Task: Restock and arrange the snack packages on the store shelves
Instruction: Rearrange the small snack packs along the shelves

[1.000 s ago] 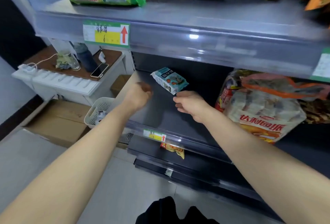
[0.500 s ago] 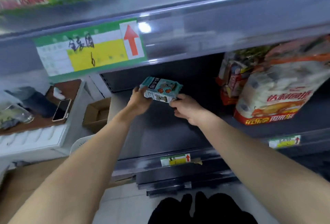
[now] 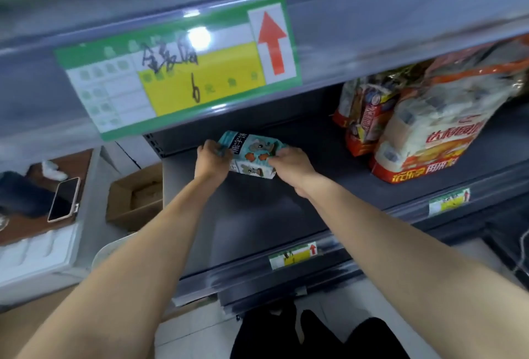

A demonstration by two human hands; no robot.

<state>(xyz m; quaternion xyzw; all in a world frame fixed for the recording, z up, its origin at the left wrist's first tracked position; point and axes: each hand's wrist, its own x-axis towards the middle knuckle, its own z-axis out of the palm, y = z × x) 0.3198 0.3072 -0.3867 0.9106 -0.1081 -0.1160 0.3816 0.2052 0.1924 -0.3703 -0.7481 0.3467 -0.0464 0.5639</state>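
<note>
A small teal snack packet [image 3: 253, 152] with cartoon animals sits deep on the dark shelf [image 3: 257, 215], near its back left corner. My left hand [image 3: 213, 160] grips the packet's left end. Its right end is held by my right hand [image 3: 292, 165], fingers curled over the top edge. Both forearms reach in under the upper shelf.
Large red and white snack bags [image 3: 423, 135] stand on the same shelf to the right. A green and yellow price tag [image 3: 177, 72] hangs on the upper shelf edge. Left of the shelves are a cardboard box [image 3: 137, 195] and a phone [image 3: 64, 200] on a desk.
Both hands have closed on the teal packet and pushed it deeper toward the shelf's back. The camera has come nearer and lower.
</note>
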